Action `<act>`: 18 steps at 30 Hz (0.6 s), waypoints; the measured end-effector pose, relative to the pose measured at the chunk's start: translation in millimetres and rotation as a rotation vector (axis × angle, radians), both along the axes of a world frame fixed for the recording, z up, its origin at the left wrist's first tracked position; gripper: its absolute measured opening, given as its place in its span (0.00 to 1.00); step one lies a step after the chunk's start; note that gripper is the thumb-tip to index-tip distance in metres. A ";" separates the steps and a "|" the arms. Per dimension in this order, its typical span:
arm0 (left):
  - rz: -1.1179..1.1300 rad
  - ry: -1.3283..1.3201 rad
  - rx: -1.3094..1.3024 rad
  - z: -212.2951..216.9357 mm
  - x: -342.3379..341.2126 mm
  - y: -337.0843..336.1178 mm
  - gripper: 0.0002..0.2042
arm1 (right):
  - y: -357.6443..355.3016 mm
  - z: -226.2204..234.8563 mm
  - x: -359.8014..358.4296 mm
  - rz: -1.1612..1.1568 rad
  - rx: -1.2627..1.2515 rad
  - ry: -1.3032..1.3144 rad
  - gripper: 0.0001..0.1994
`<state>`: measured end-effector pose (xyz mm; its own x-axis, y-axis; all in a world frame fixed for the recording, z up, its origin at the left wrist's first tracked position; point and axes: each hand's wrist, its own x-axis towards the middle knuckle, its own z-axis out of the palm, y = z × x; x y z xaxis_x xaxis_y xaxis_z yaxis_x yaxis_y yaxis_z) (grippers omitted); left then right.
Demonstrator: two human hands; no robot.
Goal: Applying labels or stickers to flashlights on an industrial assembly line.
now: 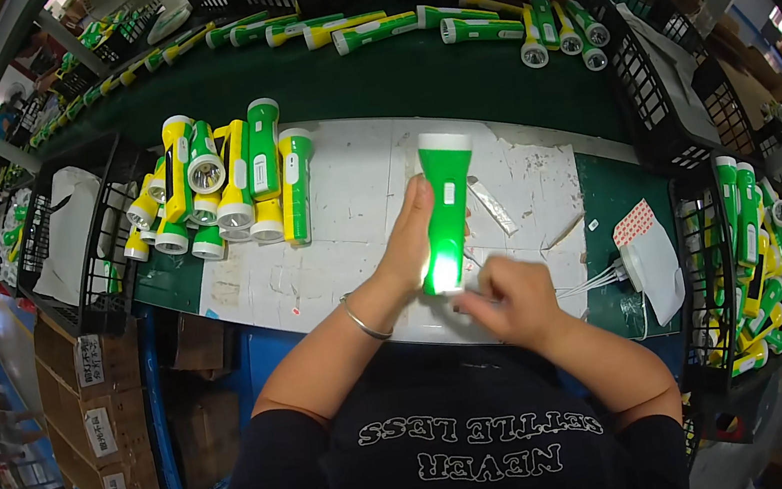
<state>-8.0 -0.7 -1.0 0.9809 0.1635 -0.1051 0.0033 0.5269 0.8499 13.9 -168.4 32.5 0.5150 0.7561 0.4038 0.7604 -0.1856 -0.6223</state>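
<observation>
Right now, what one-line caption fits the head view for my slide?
Left hand grips a green flashlight lit near its base, right hand close by, flashlight pile to the left.

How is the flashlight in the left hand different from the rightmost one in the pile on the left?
The held flashlight looks green-bodied; the rightmost flashlight shows yellow and green. A bright light shines near the held flashlight's lower end; the rightmost flashlight shows none. The left hand grips the held flashlight, while the rightmost flashlight rests at the pile's edge. Both have white heads.
</observation>
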 end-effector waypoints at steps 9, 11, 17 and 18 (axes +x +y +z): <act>-0.086 0.051 0.335 10.8 -12.1 0.3 0.19 | -6.2 -9.6 59.8 -0.150 0.224 0.370 0.18; -0.067 0.026 0.550 11.0 -14.9 2.0 0.21 | -9.5 6.9 68.5 -0.209 0.119 0.576 0.15; -0.122 -0.145 1.405 35.0 -30.6 9.8 0.22 | -12.7 40.4 79.8 0.040 -0.242 0.572 0.28; -0.160 -0.136 1.564 39.3 -33.4 16.5 0.22 | -15.4 39.7 82.6 0.108 -0.282 0.599 0.28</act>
<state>-41.4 15.7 38.4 0.9856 -0.0804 0.1489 -0.1481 -0.8356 0.5290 96.5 -183.8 72.3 0.5041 0.8507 -0.1493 0.3218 -0.3454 -0.8816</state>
